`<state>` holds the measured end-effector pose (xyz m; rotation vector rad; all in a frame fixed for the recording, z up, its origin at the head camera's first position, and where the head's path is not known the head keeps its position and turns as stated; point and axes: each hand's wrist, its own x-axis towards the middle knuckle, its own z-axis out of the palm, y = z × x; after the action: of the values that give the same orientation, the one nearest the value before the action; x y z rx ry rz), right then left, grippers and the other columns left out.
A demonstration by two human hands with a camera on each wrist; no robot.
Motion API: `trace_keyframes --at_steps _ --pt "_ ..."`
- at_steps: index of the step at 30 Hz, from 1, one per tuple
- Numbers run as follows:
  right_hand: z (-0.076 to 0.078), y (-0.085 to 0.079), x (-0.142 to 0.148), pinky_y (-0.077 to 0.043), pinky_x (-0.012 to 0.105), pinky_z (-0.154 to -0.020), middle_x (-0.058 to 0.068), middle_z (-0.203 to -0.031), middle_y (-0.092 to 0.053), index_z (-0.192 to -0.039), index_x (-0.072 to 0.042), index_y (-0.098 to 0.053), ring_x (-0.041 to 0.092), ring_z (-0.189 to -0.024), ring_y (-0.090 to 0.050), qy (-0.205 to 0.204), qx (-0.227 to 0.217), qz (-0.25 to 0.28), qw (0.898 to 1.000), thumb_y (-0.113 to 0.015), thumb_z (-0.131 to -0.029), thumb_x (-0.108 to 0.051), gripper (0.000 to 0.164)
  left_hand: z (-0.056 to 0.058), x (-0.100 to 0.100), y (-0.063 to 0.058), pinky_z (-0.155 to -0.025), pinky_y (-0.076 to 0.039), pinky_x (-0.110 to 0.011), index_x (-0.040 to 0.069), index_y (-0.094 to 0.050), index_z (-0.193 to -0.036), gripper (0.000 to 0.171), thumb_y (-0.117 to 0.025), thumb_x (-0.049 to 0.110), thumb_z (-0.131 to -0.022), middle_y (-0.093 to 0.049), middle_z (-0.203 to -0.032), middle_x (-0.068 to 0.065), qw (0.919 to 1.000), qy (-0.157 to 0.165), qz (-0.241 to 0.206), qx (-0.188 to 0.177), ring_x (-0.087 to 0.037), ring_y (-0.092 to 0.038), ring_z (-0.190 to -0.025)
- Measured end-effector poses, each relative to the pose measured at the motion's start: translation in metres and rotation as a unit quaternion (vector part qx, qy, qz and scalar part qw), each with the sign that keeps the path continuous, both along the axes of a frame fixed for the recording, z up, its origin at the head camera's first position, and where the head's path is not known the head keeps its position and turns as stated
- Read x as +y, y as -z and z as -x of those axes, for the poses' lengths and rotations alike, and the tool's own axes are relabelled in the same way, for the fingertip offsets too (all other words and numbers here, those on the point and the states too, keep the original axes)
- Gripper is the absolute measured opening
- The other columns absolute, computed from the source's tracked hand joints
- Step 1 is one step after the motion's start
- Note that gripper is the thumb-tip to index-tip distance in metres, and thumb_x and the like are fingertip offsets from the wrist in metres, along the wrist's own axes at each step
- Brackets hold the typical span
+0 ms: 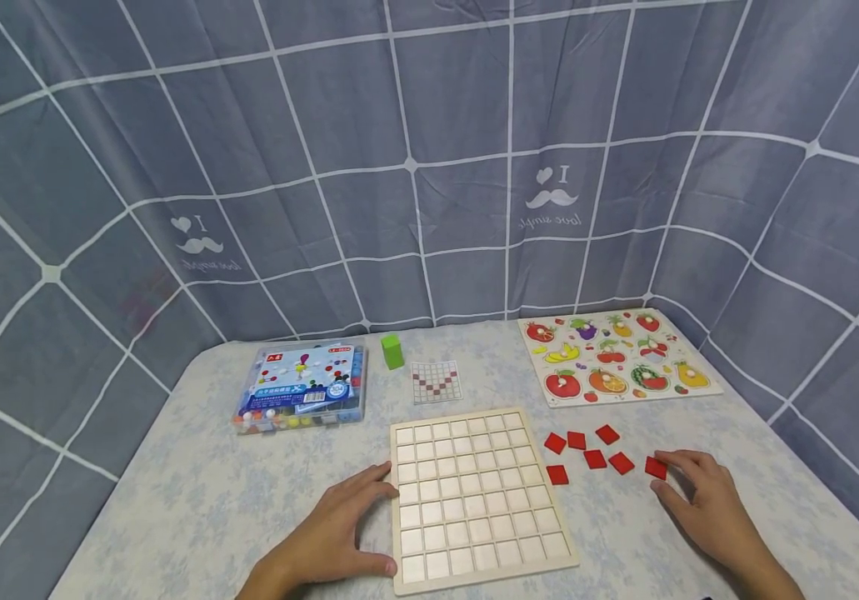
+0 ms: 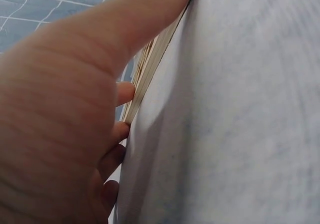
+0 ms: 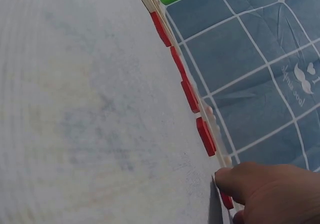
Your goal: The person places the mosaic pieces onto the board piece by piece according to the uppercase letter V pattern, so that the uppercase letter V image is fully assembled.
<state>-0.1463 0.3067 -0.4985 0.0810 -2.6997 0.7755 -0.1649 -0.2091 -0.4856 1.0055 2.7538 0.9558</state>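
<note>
A square wooden grid board lies at the table's front, its recessed squares bare. Along the board's left edge rests my left hand, thumb and fingers spread apart and touching the side. The left wrist view has the thumb against the board's rim, with fingertips further along it. To the right of the board, my right hand pinches a red square tile between thumb and index finger, low at the tabletop. Several more red tiles lie scattered between that hand and the board.
Behind the board lies a small grid card with a V of coloured squares. Beside it stands a green block. A clear plastic kit box sits back left, a fruit puzzle board back right. A grey-blue curtain surrounds the table.
</note>
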Motion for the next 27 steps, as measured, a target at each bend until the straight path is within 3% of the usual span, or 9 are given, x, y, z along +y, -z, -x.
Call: trace_keyframes --at_steps 9,16,27 --pt "0.0005 0.0005 -0.0013 -0.038 0.059 -0.08 0.026 -0.112 -0.056 -0.11 0.003 -0.071 0.045 -0.103 -0.048 0.028 -0.013 0.001 1.0 -0.077 -0.084 -0.002 0.027 -0.003 -0.0002 0.0017 -0.1 -0.031 -0.07 0.026 -0.056 -0.124 0.068 -0.08 0.066 -0.075 -0.041 -0.157 -0.011 0.9999 -0.007 -0.012 0.001 -0.034 -0.036 -0.144" --pt "0.0011 -0.0003 0.0025 -0.037 0.058 -0.081 0.026 -0.109 -0.056 -0.108 0.007 -0.07 0.045 -0.101 -0.048 0.054 -0.016 -0.001 0.998 -0.082 -0.082 -0.008 0.032 -0.002 0.001 0.0035 -0.101 -0.03 -0.069 0.028 -0.056 -0.125 0.067 -0.078 0.068 -0.075 -0.04 -0.157 -0.009 0.9998 -0.014 -0.01 -0.003 -0.034 -0.035 -0.144" --pt "0.0011 0.0001 0.0056 -0.041 0.058 -0.076 0.019 -0.097 -0.064 -0.099 0.003 -0.074 0.043 -0.09 -0.056 0.038 0.024 -0.029 0.999 -0.084 -0.08 -0.009 0.025 0.0003 0.004 0.0023 -0.102 -0.03 -0.067 0.026 -0.056 -0.135 0.078 -0.075 0.072 -0.075 -0.038 -0.159 -0.006 0.9996 -0.022 0.011 0.012 -0.032 -0.033 -0.145"
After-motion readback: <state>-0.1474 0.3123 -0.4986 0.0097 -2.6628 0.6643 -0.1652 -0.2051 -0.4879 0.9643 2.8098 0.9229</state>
